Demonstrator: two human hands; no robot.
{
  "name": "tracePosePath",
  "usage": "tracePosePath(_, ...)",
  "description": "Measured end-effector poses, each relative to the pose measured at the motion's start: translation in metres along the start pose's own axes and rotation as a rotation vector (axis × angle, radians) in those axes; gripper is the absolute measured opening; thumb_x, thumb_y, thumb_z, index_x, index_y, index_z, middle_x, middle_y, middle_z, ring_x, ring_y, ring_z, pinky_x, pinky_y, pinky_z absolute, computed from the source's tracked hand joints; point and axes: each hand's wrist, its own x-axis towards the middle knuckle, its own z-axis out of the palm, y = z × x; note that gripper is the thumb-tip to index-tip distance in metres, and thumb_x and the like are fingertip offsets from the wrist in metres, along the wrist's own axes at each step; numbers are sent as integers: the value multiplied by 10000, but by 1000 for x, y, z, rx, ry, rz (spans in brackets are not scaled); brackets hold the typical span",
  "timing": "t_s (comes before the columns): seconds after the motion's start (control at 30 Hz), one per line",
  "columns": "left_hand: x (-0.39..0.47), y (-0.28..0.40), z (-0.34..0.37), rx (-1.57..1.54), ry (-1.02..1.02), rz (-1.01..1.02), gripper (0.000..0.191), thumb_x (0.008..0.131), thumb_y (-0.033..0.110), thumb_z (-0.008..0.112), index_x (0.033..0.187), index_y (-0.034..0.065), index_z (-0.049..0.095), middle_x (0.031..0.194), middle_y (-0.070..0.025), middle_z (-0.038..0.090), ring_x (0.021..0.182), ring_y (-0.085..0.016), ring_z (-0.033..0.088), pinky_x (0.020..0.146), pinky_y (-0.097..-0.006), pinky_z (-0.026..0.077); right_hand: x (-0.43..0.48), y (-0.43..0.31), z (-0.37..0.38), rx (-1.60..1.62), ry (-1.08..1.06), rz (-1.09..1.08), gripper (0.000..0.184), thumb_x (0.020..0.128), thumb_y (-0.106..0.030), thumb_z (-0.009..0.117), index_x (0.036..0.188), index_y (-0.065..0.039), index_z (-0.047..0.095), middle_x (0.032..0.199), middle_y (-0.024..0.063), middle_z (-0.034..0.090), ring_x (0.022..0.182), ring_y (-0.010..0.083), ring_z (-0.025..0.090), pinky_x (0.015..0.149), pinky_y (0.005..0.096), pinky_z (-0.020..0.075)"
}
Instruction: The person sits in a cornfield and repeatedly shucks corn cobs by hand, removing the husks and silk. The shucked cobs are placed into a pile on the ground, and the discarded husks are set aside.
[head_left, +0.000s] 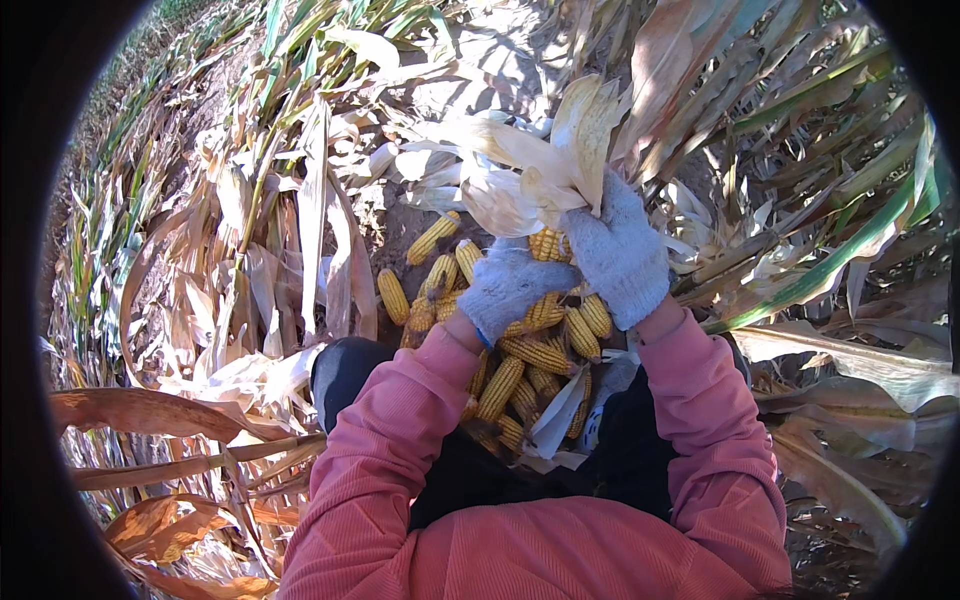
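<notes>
My left hand (512, 287), in a grey knit glove, is curled around an ear of corn (550, 244) whose yellow kernels show between my hands. My right hand (624, 251), gloved alike, grips pale dry husk leaves (581, 142) that fan out above and beyond the ear. The fingertips of both hands are partly hidden. Beneath them, between my legs, lies a heap of bare yellow corn ears (536, 354). One single ear (433, 238) rests on the soil at the heap's far side.
Dry corn stalks and leaves stand or lean closely on the right (825, 217). Flattened stalks (247, 225) cover the left side. Loose pale husks (442, 169) lie on the ground ahead. A loose husk strip (559, 416) lies over the near ears.
</notes>
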Motion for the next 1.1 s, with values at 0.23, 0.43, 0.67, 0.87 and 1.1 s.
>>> tracePosePath(0.23,-4,7,0,-268,-112,-36,557,697,38,815,1213,20,607,1144,-92,675,988,-184,667,887,-335,546,12,13,12,901,106,307,172,991,-151,574,1092,-14,595,832,25,598,649,99,514,581,240,434)
tracePosePath(0.43,-11,18,-3,-572,-201,-300,546,720,-7,728,1243,14,574,1088,-107,679,980,-229,682,892,-349,556,16,18,1,1139,0,403,266,1054,-284,472,857,-108,504,671,-69,316,570,51,319,546,238,303)
tracePosePath(0.67,-16,-2,23,-1281,-248,-377,556,734,15,644,1281,6,538,1131,-180,660,992,-321,687,919,-475,564,40,11,-23,1421,82,267,347,1074,-275,388,746,-169,428,616,-73,282,515,82,299,525,293,322)
tracePosePath(0.87,-3,13,-15,-998,-27,-142,620,707,41,700,1299,-7,522,1146,-176,645,1008,-296,676,863,-409,586,42,8,-76,931,229,220,260,1030,-215,508,792,-134,442,679,-51,314,584,80,303,541,251,324)
tracePosePath(1.1,8,22,-42,-733,224,-29,416,707,23,719,1105,-23,608,927,-143,697,757,-268,709,715,-370,610,9,2,-50,615,-38,448,402,879,-117,724,1237,7,589,1022,83,687,859,121,657,735,242,533)
